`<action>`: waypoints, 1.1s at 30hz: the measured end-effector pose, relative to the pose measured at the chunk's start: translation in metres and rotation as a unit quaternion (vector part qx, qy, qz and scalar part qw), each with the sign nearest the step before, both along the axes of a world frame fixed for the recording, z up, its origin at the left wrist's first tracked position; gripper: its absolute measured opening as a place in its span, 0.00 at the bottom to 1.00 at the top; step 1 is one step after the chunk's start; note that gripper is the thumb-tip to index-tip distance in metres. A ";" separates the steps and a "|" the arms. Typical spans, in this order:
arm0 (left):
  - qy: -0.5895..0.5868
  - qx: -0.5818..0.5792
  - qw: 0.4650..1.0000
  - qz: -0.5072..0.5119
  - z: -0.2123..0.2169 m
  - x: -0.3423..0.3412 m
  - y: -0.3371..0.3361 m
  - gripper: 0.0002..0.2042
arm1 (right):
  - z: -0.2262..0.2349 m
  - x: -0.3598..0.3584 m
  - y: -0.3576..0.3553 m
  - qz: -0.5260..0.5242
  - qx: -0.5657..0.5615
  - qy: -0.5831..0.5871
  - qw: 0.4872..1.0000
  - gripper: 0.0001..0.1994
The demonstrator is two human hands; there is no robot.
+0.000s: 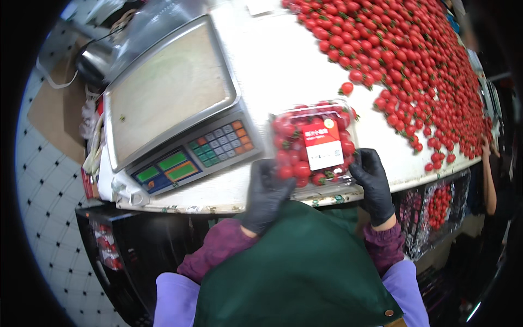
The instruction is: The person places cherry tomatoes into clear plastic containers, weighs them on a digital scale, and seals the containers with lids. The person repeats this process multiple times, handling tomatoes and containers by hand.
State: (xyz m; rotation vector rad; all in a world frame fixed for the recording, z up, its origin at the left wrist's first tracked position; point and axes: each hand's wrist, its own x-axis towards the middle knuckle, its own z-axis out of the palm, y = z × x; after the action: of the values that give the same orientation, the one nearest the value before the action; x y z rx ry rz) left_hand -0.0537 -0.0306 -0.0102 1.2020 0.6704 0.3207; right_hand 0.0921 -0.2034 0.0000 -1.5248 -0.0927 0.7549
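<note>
Over the white table's near edge is a clear plastic clamshell box point(290, 143) packed with red cherry tomatoes. A red and white label point(322, 144) is stuck on its lid, which looks closed. In a black glove, my left hand point(267, 195) grips the box's near left corner, some fingers hidden by the glove's back. My right hand point(372, 182), also black-gloved, closes round the near right side. Left of the box stands a weighing scale point(174, 90) with a bare metal pan, coloured keys and green displays.
A large heap of loose cherry tomatoes point(403, 54) spreads across the right of the table point(261, 60). Crates with tomatoes point(440, 207) stand below its right edge. A black cabinet point(147, 240) sits below left. Another person's arm point(489, 182) reaches in at far right.
</note>
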 end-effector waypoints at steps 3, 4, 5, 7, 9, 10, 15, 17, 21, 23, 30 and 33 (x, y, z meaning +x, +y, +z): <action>-0.040 -0.046 0.998 0.013 -0.006 -0.001 0.002 0.20 | 0.001 -0.003 0.003 -0.018 0.024 0.020 0.999 0.14; -0.029 0.011 0.999 -0.005 -0.011 0.000 0.002 0.20 | 0.004 -0.006 0.002 -0.016 0.023 0.001 1.000 0.15; -0.019 0.056 0.998 -0.030 -0.002 -0.002 0.004 0.21 | 0.006 -0.006 0.001 -0.012 0.028 -0.021 0.999 0.15; -0.084 0.110 0.990 -0.015 0.035 -0.004 0.011 0.22 | 0.007 -0.008 0.000 -0.086 0.130 -0.004 0.988 0.19; -0.103 0.146 0.984 0.006 0.065 -0.014 0.030 0.23 | 0.014 -0.003 0.014 -0.098 0.228 -0.056 0.967 0.24; -0.137 0.191 0.971 0.040 0.075 -0.018 0.040 0.24 | 0.028 -0.001 0.033 -0.055 0.241 -0.070 0.966 0.23; -0.149 0.084 0.976 0.134 0.104 -0.038 0.109 0.16 | 0.072 0.006 0.128 0.116 0.315 -0.083 0.938 0.20; -0.153 0.010 0.972 0.176 0.100 -0.048 0.127 0.12 | 0.064 -0.001 0.151 0.191 0.380 -0.010 0.905 0.20; -0.178 -0.008 0.960 0.214 0.063 -0.092 0.115 0.09 | 0.024 -0.025 0.145 0.078 0.326 0.089 0.938 0.17; -0.174 0.016 0.953 0.247 0.040 -0.118 0.113 0.06 | 0.021 -0.059 0.160 0.194 0.209 0.000 0.958 0.10; -0.119 -0.166 0.884 0.421 -0.007 -0.202 0.132 0.05 | 0.041 -0.187 0.283 0.522 0.173 -0.173 0.817 0.06; -0.119 -0.188 0.871 0.437 -0.009 -0.212 0.141 0.08 | 0.036 -0.217 0.342 0.500 0.150 -0.407 0.749 0.08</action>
State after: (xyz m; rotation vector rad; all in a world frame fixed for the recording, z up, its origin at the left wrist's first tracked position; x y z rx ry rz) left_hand -0.2662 0.1104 -0.0190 0.4077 0.9807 1.0284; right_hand -0.1249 0.1388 0.0361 -1.3114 -1.7258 0.7512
